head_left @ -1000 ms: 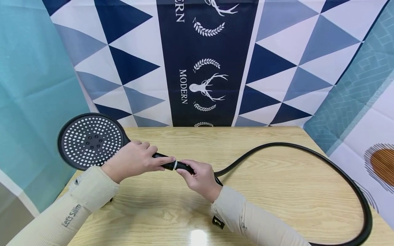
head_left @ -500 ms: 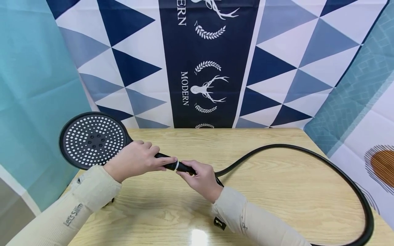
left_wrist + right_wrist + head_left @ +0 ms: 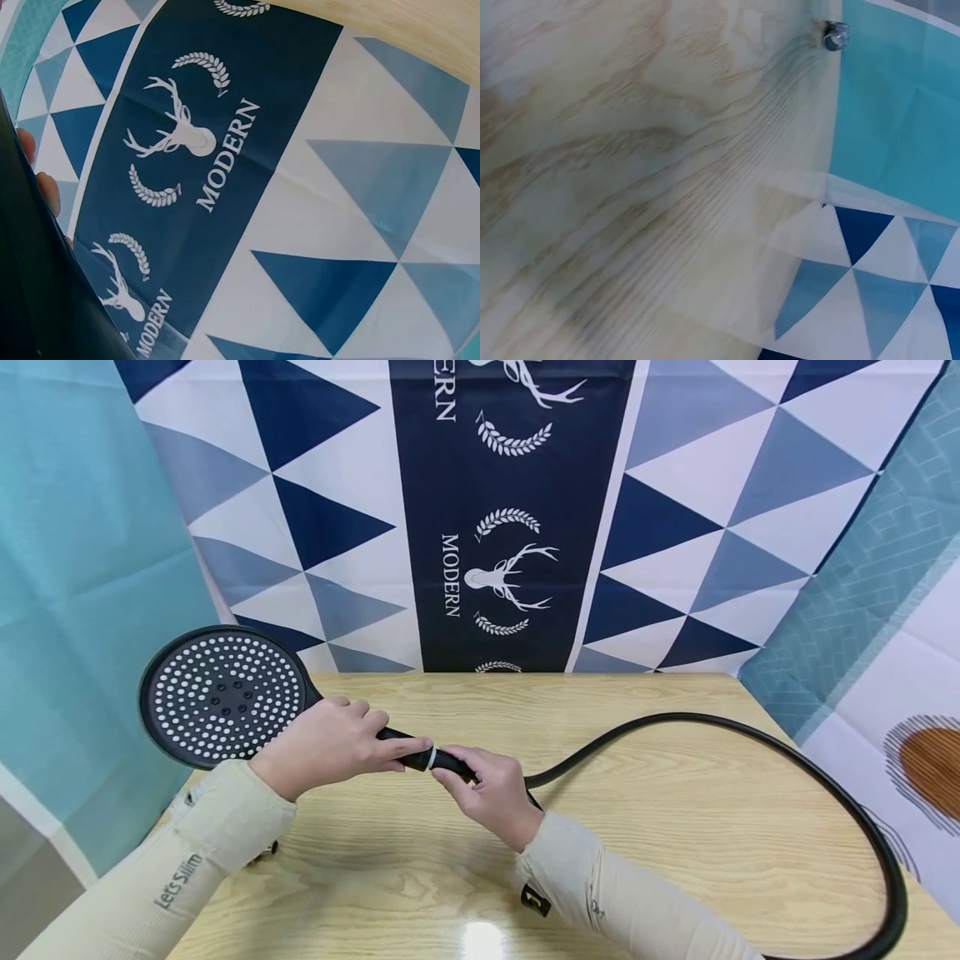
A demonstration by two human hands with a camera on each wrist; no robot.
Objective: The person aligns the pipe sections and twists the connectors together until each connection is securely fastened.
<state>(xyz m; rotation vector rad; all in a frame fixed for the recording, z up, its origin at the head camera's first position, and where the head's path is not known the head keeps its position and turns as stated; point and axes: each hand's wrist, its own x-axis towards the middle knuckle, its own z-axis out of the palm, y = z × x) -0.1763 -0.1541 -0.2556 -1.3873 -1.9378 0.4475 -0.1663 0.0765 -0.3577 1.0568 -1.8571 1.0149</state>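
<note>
The left hand (image 3: 330, 747) grips the handle (image 3: 415, 761) of the black shower head (image 3: 223, 693) at the left; just beside it, the right hand (image 3: 491, 793) grips the black connector (image 3: 452, 765) past a white ring (image 3: 431, 759), and a hose (image 3: 675, 717) loops right over the surface (image 3: 675, 827)
</note>
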